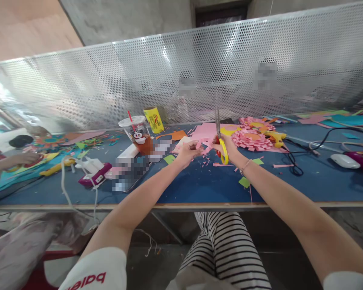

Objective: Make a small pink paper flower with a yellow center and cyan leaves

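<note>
My left hand [188, 154] is closed in a pinch on the near end of a small pink paper strip [204, 147]. Around the yellow-handled scissors [224, 152] my right hand [230, 148] is closed, with the blades pointing up and away from the paper. The fingertips of that hand also reach the strip's other side; whether they grip it I cannot tell. Tiny pink scraps lie on the blue tabletop [187, 189] below. Just right of my hands sit fringed pink paper flowers [251, 140], and pink sheets [201, 132] lie behind.
A lidded drink cup [142, 139] and a yellow can [154, 120] stand left of centre. Nearby are a purple power strip [95, 175] with white cables and a yellow glue gun [54, 168]. Another person's hand [27, 158] is at far left. A perforated metal screen [109, 84] borders the back.
</note>
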Available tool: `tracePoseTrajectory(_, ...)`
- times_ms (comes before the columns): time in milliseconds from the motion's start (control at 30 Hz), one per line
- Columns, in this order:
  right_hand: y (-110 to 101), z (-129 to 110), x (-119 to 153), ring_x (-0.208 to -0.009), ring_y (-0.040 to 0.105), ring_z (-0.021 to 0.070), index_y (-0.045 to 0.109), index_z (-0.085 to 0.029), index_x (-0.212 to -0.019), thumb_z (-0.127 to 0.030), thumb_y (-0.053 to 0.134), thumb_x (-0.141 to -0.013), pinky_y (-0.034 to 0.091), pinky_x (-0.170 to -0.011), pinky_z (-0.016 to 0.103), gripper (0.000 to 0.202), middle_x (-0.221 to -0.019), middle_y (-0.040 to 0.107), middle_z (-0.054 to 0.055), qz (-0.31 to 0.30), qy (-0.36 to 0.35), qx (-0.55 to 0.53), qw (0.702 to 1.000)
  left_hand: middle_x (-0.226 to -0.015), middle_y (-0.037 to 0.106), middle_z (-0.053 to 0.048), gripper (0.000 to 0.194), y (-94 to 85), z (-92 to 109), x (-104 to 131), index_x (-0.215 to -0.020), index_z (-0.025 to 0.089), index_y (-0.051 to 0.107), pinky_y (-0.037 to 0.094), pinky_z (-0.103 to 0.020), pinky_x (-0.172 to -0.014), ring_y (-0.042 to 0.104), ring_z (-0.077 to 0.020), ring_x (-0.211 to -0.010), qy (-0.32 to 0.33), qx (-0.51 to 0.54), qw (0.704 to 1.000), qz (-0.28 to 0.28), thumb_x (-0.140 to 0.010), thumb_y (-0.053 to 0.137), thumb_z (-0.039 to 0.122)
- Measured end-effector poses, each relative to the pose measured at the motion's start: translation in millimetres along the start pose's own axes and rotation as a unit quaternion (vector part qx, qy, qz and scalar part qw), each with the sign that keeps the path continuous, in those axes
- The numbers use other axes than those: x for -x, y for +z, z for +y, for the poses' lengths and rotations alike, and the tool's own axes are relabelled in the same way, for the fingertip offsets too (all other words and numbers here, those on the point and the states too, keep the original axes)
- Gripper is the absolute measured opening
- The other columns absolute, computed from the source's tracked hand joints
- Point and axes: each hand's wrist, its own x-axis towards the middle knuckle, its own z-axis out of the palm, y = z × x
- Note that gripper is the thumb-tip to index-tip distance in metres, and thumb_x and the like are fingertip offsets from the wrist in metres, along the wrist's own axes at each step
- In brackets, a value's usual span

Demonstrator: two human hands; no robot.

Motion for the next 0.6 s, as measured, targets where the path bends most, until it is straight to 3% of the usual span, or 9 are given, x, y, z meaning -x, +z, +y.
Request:
tracePoseTrajectory(167, -3, 3, -3, -0.047, 0.043, 0.0071, 0.042, -0.020, -0.071, -0.022, 0.061, -0.056, 0.036, -0.047, 0.021, 0.025, -0.054, 0.044, -0.008, -0.022, 0.065, -0.037, 0.997, -0.075, 0.066, -0.004, 0.032, 0.5, -7, -6, -0.084, 0.014, 0.059, 0.053, -0.034, -0.072, 0.064, -0.0152, -0.070, 0.028, -0.084, 0.995, 0.035, -0.059, 0.074, 0.025)
tracePoseTrajectory(267, -23, 4, -4, -0.042, 0.042, 0.0067, 0.044, -0.019, -0.073, -0.015, 0.060, -0.056, 0.033, -0.042, 0.019, 0.024, -0.047, 0.043, -0.008, -0.053, 0.127, -0.027, 0.990, -0.089, 0.066, -0.009, 0.033, -4.2, -6, -21, -0.102, 0.016, 0.054, 0.052, -0.035, -0.072, 0.064, -0.0182, -0.078, 0.048, -0.230, 0.968, 0.083, -0.074, 0.061, 0.031)
tracePoseTrajectory(333, -42, 7, -7, -0.040, 0.042, 0.0066, 0.046, -0.018, -0.073, -0.012, 0.059, -0.056, 0.033, -0.041, 0.019, 0.023, -0.044, 0.044, -0.008, -0.066, 0.161, -0.016, 0.985, -0.101, 0.064, -0.011, 0.031, -9.3, -3, -39, -0.110, 0.016, 0.051, 0.050, -0.035, -0.078, 0.063, -0.0194, -0.088, 0.075, -0.392, 0.914, 0.069, -0.082, 0.051, 0.027)
tracePoseTrajectory(433, -70, 16, -12, -0.040, 0.045, 0.0079, 0.047, -0.017, -0.070, -0.015, 0.063, -0.057, 0.036, -0.042, 0.020, 0.021, -0.044, 0.049, -0.005, -0.087, 0.202, -0.016, 0.975, -0.109, 0.060, -0.013, 0.027, -12.3, -3, -73, -0.106, 0.015, 0.056, 0.043, -0.037, -0.090, 0.056, -0.0233, -0.105, 0.116, -0.637, 0.759, -0.072, -0.079, 0.049, 0.013)
tracePoseTrajectory(500, -84, 22, -16, -0.042, 0.048, 0.0098, 0.049, -0.017, -0.068, -0.019, 0.065, -0.058, 0.039, -0.043, 0.021, 0.019, -0.044, 0.051, -0.003, -0.099, 0.224, -0.012, 0.969, -0.108, 0.060, -0.014, 0.031, -6.2, -7, -99, -0.105, 0.013, 0.057, 0.040, -0.037, -0.094, 0.054, -0.0240, -0.108, 0.127, -0.696, 0.688, -0.162, -0.076, 0.049, 0.006)
tracePoseTrajectory(600, -95, 26, -19, -0.044, 0.051, 0.0122, 0.051, -0.018, -0.066, -0.020, 0.067, -0.057, 0.040, -0.042, 0.022, 0.019, -0.044, 0.053, -0.001, -0.112, 0.238, 0.005, 0.965, -0.102, 0.061, -0.015, 0.024, 15.7, -21, -136, -0.099, 0.008, 0.060, 0.042, -0.038, -0.091, 0.055, -0.0268, -0.104, 0.127, -0.686, 0.696, -0.171, -0.075, 0.055, 0.009)
